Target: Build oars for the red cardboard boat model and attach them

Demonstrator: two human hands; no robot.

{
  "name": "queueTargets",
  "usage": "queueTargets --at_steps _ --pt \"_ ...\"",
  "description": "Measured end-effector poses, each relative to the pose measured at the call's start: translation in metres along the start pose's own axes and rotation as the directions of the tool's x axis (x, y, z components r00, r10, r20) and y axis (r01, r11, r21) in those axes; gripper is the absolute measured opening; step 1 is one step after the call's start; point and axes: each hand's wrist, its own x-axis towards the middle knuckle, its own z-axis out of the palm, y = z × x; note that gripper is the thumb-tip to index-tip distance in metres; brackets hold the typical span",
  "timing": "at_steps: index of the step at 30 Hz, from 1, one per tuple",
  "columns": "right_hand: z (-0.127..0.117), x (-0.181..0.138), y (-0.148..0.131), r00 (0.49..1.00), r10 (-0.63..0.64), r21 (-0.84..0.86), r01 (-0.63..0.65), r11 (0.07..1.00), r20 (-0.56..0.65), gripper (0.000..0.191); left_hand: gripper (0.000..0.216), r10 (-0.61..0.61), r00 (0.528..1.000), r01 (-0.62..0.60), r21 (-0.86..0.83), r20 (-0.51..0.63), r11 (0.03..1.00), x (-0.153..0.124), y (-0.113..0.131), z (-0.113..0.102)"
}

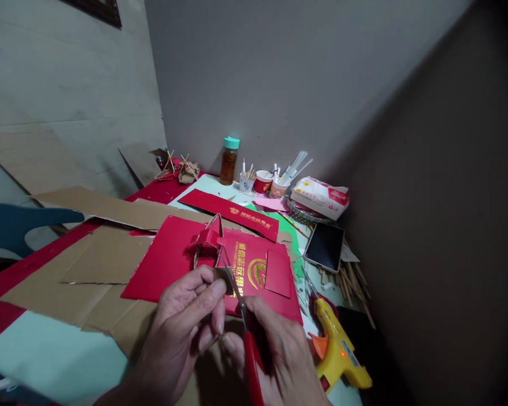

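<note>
Honestly, that little card piece (221, 273) looked like an easy one to handle: probably next to no weight, fairly stiff while flat, but quick to crease if you squeezed it across the middle. It was up over the near part of the big red panel (163, 254). Your left hand (188, 316) had it pinched between thumb and fingers by the near end, which seemed the right spot, since the far part was left clear. Your right hand (285, 344) was wrapped around the red-handled scissors (251, 355), blades slanting over the panel right by the card, though you couldn't really tell if the card sat between them. Bare card likely wasn't slippery, so a light pinch probably did the job. The red card frame (210, 238) sitting on the panel looked way more fragile, thin-walled and crushable, so low down seemed its safer hold. Your yellow glue gun (336, 344) was off the panel's near right corner.
</note>
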Motion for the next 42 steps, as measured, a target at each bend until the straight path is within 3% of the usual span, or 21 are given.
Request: queueTargets --at_steps 5,11,24,33,38,42 --pt "-0.008 0.005 -0.003 0.990 -0.014 0.035 0.009 0.999 0.139 0.015 0.038 0.026 1.000 -0.026 0.068 0.000 0.997 -0.001 -0.002 -0.002" --pt "-0.010 0.004 -0.004 0.998 -0.056 -0.022 0.056 0.998 0.027 0.010 0.040 0.026 1.000 -0.027 0.102 0.011 0.994 -0.001 0.000 -0.001" --pt "-0.026 0.003 -0.010 0.977 -0.211 -0.014 0.211 0.977 -0.001 0.016 0.042 0.045 0.999 -0.041 0.140 -0.024 0.989 -0.002 0.004 -0.002" --pt "-0.032 0.005 -0.010 0.983 -0.176 -0.038 0.178 0.983 0.051 0.018 0.040 0.034 0.999 -0.028 0.158 -0.032 0.987 -0.002 0.003 -0.012" --pt "-0.036 0.006 -0.015 0.983 -0.026 -0.063 0.037 0.997 0.181 0.002 0.039 0.064 0.997 -0.070 0.244 0.033 0.967 -0.002 -0.002 -0.021" --pt "-0.032 0.005 -0.012 0.988 -0.017 -0.114 0.035 0.993 0.151 0.012 0.037 0.039 0.998 -0.054 0.292 0.057 0.955 -0.001 -0.003 -0.023"
